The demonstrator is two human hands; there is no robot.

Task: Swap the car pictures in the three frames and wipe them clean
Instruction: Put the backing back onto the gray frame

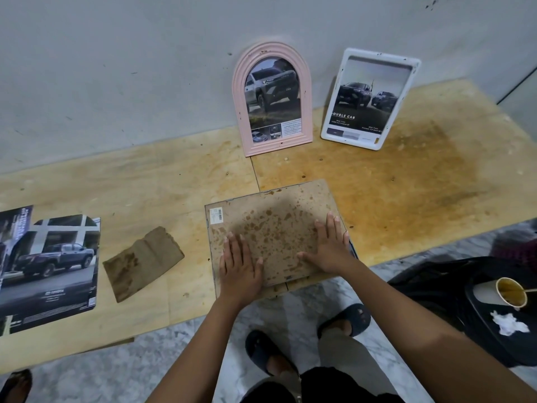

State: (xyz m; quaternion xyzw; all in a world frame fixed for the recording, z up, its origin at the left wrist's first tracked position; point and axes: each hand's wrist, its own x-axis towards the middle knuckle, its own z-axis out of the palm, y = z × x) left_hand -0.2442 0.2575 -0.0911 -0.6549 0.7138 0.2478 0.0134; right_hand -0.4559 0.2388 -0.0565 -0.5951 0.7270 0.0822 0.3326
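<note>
A rectangular frame (270, 210) lies face down on the plywood board, its stained brown backing up and a barcode sticker at its far left corner. My left hand (239, 264) presses flat on the backing's near left part. My right hand (329, 247) lies flat on its right side, fingers straight. A pink arched frame (271, 98) with a silver truck picture leans on the wall. Beside it to the right leans a white frame (369, 98) with a dark truck picture. A loose car picture (49, 266) lies flat at the far left.
A folded brown cloth (142, 263) lies between the loose picture and the face-down frame. The plywood board (406, 184) is stained and ends close to my feet. A black tray (494, 330) with a paper cup (505, 292) and crumpled tissue sits on the right.
</note>
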